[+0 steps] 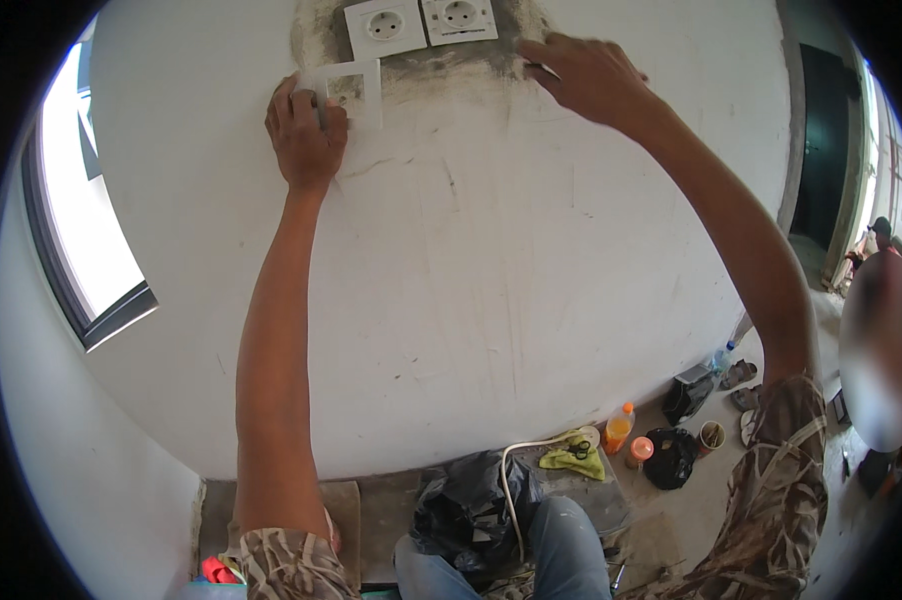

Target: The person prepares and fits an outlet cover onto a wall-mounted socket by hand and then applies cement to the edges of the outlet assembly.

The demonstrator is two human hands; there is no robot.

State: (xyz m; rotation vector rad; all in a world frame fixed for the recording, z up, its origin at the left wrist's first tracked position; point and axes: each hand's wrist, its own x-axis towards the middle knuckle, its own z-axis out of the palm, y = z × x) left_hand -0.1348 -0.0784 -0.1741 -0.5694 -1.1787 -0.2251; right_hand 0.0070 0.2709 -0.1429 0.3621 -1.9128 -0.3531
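Left hand [306, 135] clamped on white socket frame [354, 92] — just below-left of twin sockets [421, 22]; right hand [586, 75] right of them — flat on wall [491, 280]; grip unclear.

Bright daylight enters from a window [91, 240] at nine o'clock, which is overexposed to plain white, and from a glazed opening [896, 190] at three o'clock. The white wall [491, 280] is evenly lit, with soft, faint shadows. Fisheye distortion bends straight edges toward a black circular rim. A smeared oval patch at four o'clock is out of focus.
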